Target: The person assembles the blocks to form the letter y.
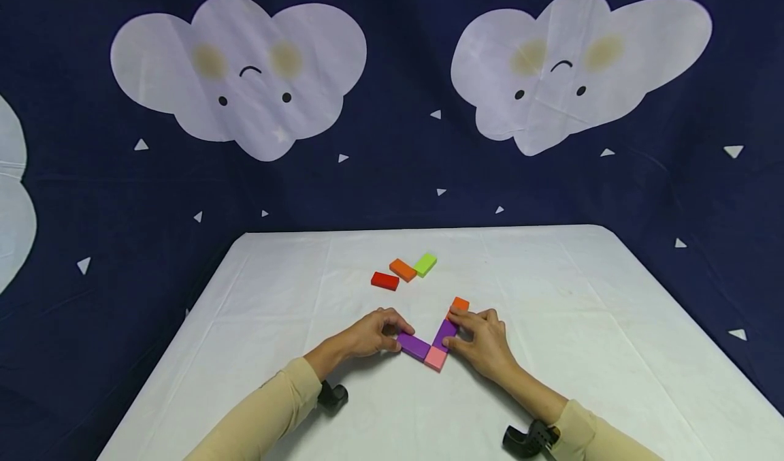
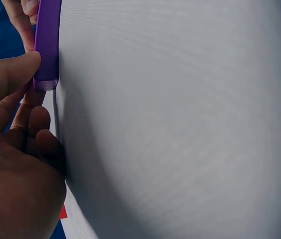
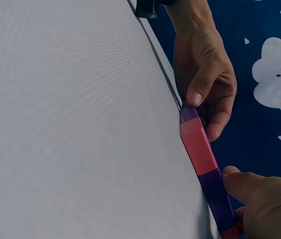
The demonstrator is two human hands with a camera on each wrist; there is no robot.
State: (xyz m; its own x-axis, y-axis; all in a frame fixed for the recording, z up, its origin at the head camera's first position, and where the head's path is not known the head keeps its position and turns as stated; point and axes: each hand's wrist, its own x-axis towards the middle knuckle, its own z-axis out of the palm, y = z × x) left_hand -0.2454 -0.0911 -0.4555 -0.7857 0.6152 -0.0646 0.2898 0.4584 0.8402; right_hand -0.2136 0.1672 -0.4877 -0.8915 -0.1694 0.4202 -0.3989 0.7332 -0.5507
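Well inside the table's edges (image 1: 422, 231), both grips (image 1: 370, 333) (image 1: 485, 344) touch purple blocks (image 1: 414, 346) (image 1: 444, 335).

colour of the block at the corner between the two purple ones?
Pink corner block; clearest in the head view.

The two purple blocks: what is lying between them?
A pink block lies between the left purple block and the right purple block, at the corner they form; the head and right wrist views show this.

White worktop (image 1: 539, 277). Between left hand (image 1: 369, 333) and right hand (image 1: 486, 347): two purple blocks (image 1: 414, 346), pink block (image 1: 435, 359). By latter, near orange block (image 1: 461, 304). Beyond: red block (image 1: 385, 281), far orange block (image 1: 402, 269), green block (image 1: 425, 265).
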